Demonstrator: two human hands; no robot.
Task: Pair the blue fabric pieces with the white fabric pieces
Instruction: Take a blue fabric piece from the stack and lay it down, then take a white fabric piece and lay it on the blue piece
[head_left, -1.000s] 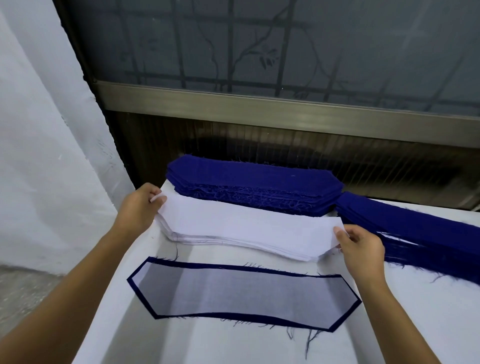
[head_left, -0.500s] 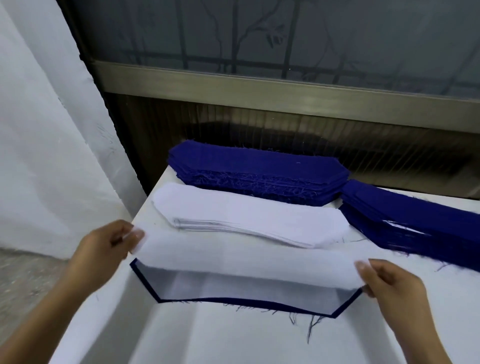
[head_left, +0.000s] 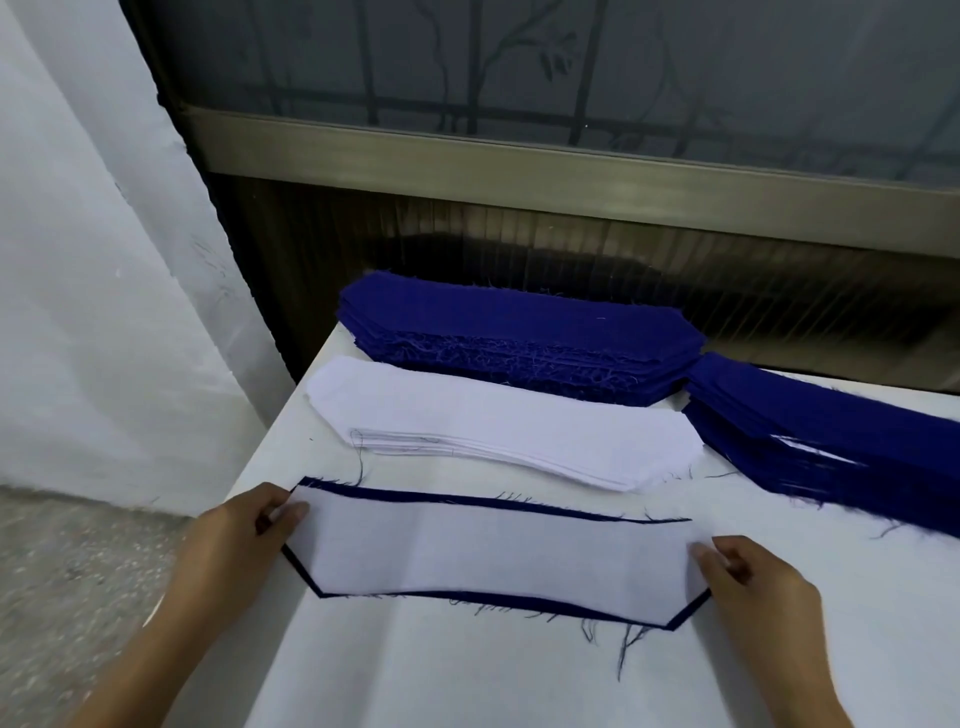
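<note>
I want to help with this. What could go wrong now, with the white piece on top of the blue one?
The white piece may end up crooked: the rim of the blue piece shows thick at the top left but thins to nothing toward the right hand, so letting go now might leave a mismatched pair. The loose threads on the blue rim could snag a finger and tug it askew.
</note>
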